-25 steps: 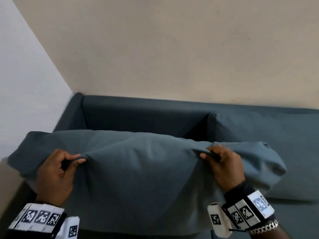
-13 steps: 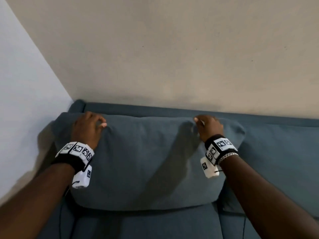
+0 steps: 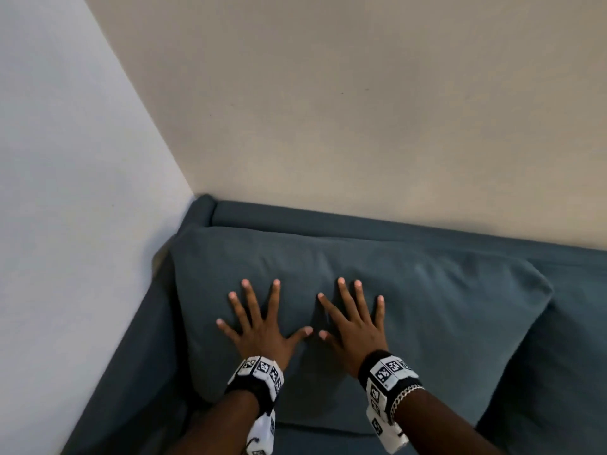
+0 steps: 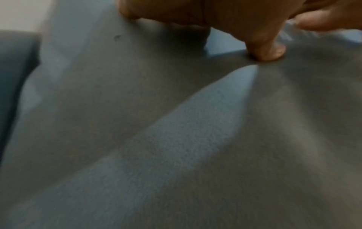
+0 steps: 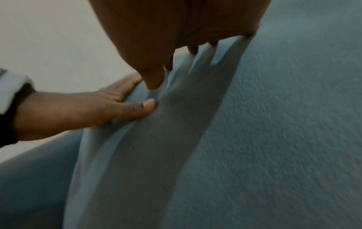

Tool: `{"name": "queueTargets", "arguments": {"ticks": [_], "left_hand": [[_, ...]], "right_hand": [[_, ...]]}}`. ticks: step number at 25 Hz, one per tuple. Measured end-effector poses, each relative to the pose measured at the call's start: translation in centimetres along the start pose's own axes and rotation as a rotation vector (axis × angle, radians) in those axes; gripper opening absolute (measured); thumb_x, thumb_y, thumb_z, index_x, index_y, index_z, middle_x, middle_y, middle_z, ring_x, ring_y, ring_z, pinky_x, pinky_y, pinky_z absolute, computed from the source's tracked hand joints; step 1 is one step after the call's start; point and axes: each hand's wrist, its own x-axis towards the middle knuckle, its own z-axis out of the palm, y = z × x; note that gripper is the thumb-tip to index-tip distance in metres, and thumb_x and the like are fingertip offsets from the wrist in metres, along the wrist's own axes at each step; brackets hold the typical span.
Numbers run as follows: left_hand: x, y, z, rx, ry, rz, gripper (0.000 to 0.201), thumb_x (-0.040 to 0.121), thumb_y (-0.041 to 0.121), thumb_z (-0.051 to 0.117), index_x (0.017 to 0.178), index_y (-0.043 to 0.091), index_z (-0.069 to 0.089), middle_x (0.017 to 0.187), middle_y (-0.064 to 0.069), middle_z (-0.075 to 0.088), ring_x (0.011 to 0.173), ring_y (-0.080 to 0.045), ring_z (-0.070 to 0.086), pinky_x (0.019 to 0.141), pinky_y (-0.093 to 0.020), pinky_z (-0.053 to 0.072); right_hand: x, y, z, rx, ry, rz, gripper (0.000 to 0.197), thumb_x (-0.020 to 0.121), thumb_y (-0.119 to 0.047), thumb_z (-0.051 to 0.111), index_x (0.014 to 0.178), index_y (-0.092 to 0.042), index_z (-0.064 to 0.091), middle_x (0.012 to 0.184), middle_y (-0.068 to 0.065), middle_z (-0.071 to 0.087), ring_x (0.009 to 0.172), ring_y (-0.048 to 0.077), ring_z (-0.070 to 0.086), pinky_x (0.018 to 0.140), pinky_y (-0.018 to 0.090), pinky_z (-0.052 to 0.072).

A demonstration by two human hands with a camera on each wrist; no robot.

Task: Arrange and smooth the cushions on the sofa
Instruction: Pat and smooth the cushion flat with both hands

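Observation:
A large blue-grey back cushion (image 3: 427, 310) leans against the backrest of the sofa (image 3: 328, 221) in its left corner. My left hand (image 3: 259, 320) lies flat on the cushion's front with fingers spread. My right hand (image 3: 354, 320) presses flat beside it, fingers spread too, thumbs nearly touching. In the left wrist view my left hand (image 4: 264, 51) shows a thumb tip on the cushion fabric (image 4: 176, 139). The right wrist view has my right hand (image 5: 176, 38) above the fabric (image 5: 274, 124), with the left hand (image 5: 98, 108) flat on the cushion beside it.
A second back cushion (image 3: 558, 372) of the same fabric stands to the right. The sofa's left armrest (image 3: 131, 372) runs along a pale wall (image 3: 65, 192). A beige wall (image 3: 361, 110) rises behind the backrest. The seat cushion (image 3: 312, 441) shows below the wrists.
The cushion went from being held up by its top edge to standing against the backrest. Both hands have let go of that edge and now lie flat at its middle.

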Motion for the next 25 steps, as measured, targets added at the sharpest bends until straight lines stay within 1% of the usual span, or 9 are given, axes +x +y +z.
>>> {"name": "queueTargets", "arguments": {"ticks": [2,4,6,9,12,15,21,23,25], "left_hand": [[2.6,-1.7,-1.2,-0.041,-0.052,-0.124,0.137,0.045,0.108,0.047,0.150,0.058,-0.025,0.162,0.000,-0.042,0.150,-0.042,-0.033,0.112,-0.080,0.000],[6.7,-2.9,-1.7,-0.055,-0.171,-0.015,0.141,0.041,0.105,0.055,0.144,0.063,-0.032,0.153,0.009,-0.054,0.146,-0.041,-0.040,0.113,-0.082,0.005],[9.6,-3.2,-1.9,-0.090,-0.304,0.085,0.138,0.044,0.102,0.060,0.141,0.067,-0.032,0.148,0.016,-0.057,0.146,-0.042,-0.041,0.110,-0.083,0.010],[7.5,-3.1,-0.8,-0.036,-0.150,0.089,0.126,0.058,0.101,0.051,0.152,0.059,-0.021,0.160,0.007,-0.046,0.147,-0.047,-0.037,0.109,-0.084,0.005],[4.0,-0.6,1.7,0.049,0.051,0.225,0.102,0.087,0.075,0.051,0.163,0.040,-0.006,0.171,0.002,-0.021,0.150,-0.053,-0.026,0.105,-0.089,0.005],[6.0,-0.3,1.4,0.203,0.147,0.407,0.090,0.094,0.060,0.056,0.164,0.036,0.006,0.174,0.005,-0.005,0.159,-0.036,-0.004,0.104,-0.088,0.009],[12.1,-8.3,-3.0,-0.030,0.215,-0.166,0.073,0.096,0.079,0.023,0.160,0.052,0.004,0.173,0.004,-0.008,0.159,-0.023,-0.013,0.110,-0.084,-0.001],[9.8,-4.5,-1.8,-0.065,0.283,-0.113,0.072,0.097,0.069,0.029,0.162,0.044,0.012,0.174,-0.001,-0.005,0.158,-0.036,-0.012,0.113,-0.081,0.000],[6.4,1.7,0.6,0.028,0.233,0.220,0.074,0.095,0.061,0.035,0.163,0.040,0.015,0.174,-0.002,-0.003,0.157,-0.043,-0.010,0.116,-0.076,-0.008]], "right_hand": [[0.7,0.6,0.9,-0.079,-0.010,0.003,0.071,0.097,-0.069,0.033,0.160,-0.050,0.007,0.171,-0.008,-0.017,0.158,0.026,-0.013,0.116,0.073,-0.007],[1.8,2.3,0.5,-0.130,0.058,0.119,0.074,0.095,-0.076,0.030,0.160,-0.051,0.004,0.172,-0.011,-0.010,0.160,0.022,-0.004,0.116,0.075,-0.008],[2.9,3.4,-0.6,-0.068,0.116,0.354,0.076,0.094,-0.081,0.023,0.158,-0.053,-0.008,0.168,-0.016,-0.021,0.157,0.016,-0.019,0.114,0.073,-0.019],[4.3,2.0,-1.7,0.085,0.137,0.563,0.074,0.097,-0.072,0.024,0.159,-0.049,-0.009,0.166,-0.011,-0.030,0.153,0.022,-0.032,0.113,0.077,-0.016],[5.0,-2.5,-0.3,-0.009,0.183,0.155,0.065,0.102,-0.058,0.031,0.160,-0.049,0.002,0.171,-0.005,-0.015,0.157,0.029,-0.020,0.113,0.070,-0.024],[6.9,-0.4,0.0,-0.173,0.141,-0.175,0.065,0.101,-0.064,0.030,0.161,-0.043,0.018,0.172,-0.002,0.005,0.160,0.027,0.005,0.125,0.060,-0.003],[1.9,15.9,-5.6,0.078,0.310,0.744,0.089,0.086,-0.090,0.011,0.156,-0.040,0.031,0.171,-0.005,0.018,0.159,0.024,0.002,0.126,0.058,-0.001],[2.1,12.7,-5.0,0.169,0.332,0.800,0.082,0.090,-0.081,0.011,0.158,-0.039,0.027,0.172,-0.004,0.012,0.159,0.026,-0.004,0.125,0.062,-0.003],[3.6,6.2,-2.7,0.135,0.330,0.604,0.072,0.096,-0.067,0.018,0.161,-0.039,0.021,0.173,-0.005,0.006,0.160,0.026,-0.005,0.125,0.062,-0.006]]}}
